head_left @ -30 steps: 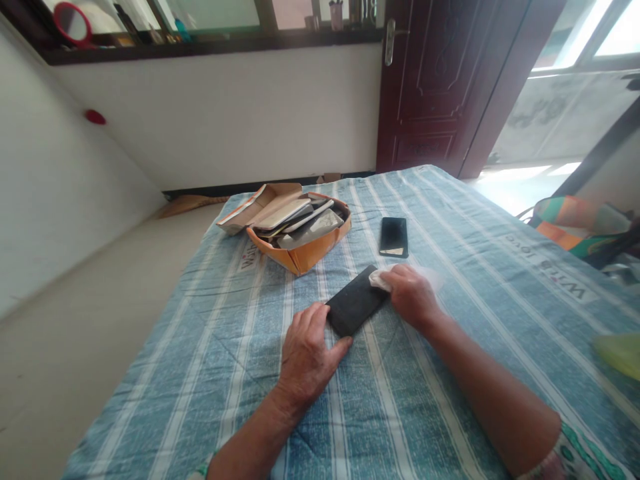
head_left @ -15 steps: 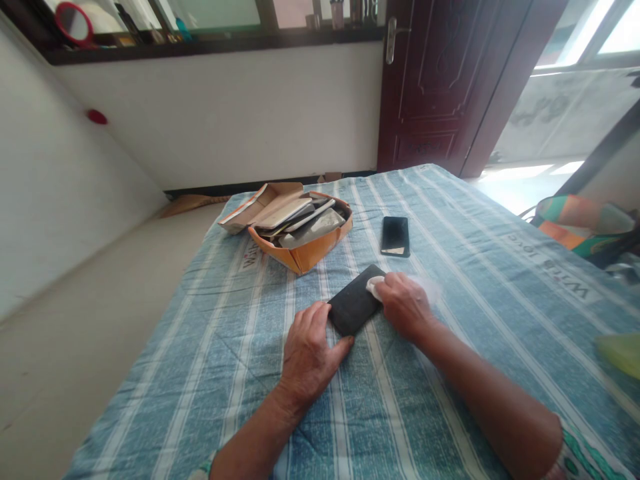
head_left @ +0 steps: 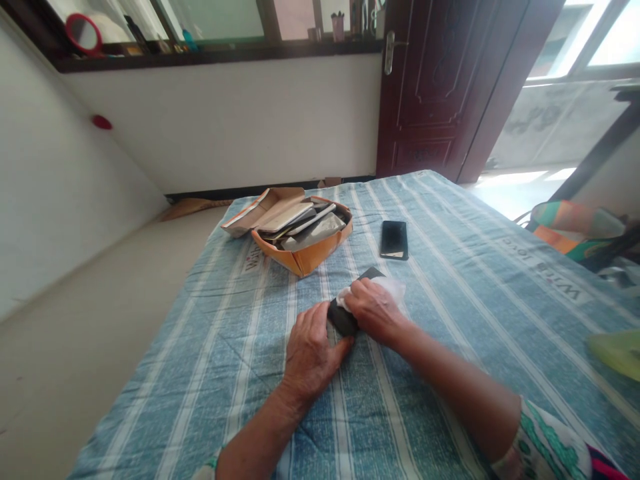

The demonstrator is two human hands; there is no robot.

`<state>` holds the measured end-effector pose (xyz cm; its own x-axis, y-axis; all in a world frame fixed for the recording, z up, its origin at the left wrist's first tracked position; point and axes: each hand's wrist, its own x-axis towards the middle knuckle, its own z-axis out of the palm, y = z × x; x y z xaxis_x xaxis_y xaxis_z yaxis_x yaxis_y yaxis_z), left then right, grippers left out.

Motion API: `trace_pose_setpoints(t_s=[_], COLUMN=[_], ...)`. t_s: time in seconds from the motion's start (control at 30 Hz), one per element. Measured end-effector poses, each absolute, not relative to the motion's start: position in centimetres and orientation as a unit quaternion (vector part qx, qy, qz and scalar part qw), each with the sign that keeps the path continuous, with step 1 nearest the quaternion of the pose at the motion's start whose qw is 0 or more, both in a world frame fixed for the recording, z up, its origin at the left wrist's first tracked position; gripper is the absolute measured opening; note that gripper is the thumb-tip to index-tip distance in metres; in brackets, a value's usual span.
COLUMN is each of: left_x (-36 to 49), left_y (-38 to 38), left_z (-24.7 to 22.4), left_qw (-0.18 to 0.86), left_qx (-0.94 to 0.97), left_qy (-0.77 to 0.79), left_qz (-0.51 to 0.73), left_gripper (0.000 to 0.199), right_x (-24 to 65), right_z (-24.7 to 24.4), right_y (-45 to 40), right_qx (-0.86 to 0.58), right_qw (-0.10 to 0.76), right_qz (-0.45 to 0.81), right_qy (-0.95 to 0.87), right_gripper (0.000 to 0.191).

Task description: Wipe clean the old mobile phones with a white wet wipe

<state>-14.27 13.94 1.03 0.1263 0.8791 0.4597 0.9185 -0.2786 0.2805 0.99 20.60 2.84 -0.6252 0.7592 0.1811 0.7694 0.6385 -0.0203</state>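
A flat black phone (head_left: 342,321) lies slantwise on the striped bedspread, partly covered by my right hand. My left hand (head_left: 311,350) grips its near left end, with the thumb along the lower edge and the fingers at the corner. Bunched in the closed fingers of my right hand (head_left: 376,312) is a white tissue (head_left: 393,291), pressed against the phone's upper face. Loose tissue sticks out beyond the knuckles. A second phone (head_left: 395,239), dark-screened with a pale patch at its lower edge, rests farther off, touched by neither hand.
An open orange cardboard box (head_left: 320,252) full of flat devices stands on the bedspread (head_left: 240,373), its lid folded back to the left. A yellow-green item (head_left: 617,353) lies at the right edge. Beyond are a dark red door (head_left: 425,100) and a windowsill (head_left: 225,59) with small items.
My right hand has slid with the tissue across the phone, down and left toward my left hand, covering more of it. My left hand keeps its hold. The view has tilted slightly.
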Motion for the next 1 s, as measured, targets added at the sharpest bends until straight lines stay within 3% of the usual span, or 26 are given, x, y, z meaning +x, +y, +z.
trace_pose_setpoints(t_s=[0.27, 0.53, 0.7, 1.0], left_x=[-14.2, -14.1, -14.1, -13.7], left_y=[13.9, 14.1, 14.1, 13.9], left_z=[1.1, 0.8, 0.6, 1.2], left_qw=[0.053, 0.049, 0.060, 0.024], left_qx=[-0.745, -0.744, -0.744, -0.739], left_qy=[-0.606, -0.606, -0.602, -0.616], left_qz=[-0.275, -0.276, -0.285, -0.271], left_gripper=[0.059, 0.055, 0.049, 0.049], right_x=[4.4, 2.4, 1.4, 5.1], right_z=[3.2, 1.9, 0.8, 0.1], right_y=[23.8, 17.8, 14.8, 16.2], right_qx=[-0.557, -0.512, -0.462, -0.552], right_qw=[0.068, 0.071, 0.121, 0.158], right_qz=[-0.066, -0.089, -0.128, -0.128], right_qy=[-0.825, -0.851, -0.869, -0.809], right_gripper=[0.026, 0.020, 0.018, 0.024])
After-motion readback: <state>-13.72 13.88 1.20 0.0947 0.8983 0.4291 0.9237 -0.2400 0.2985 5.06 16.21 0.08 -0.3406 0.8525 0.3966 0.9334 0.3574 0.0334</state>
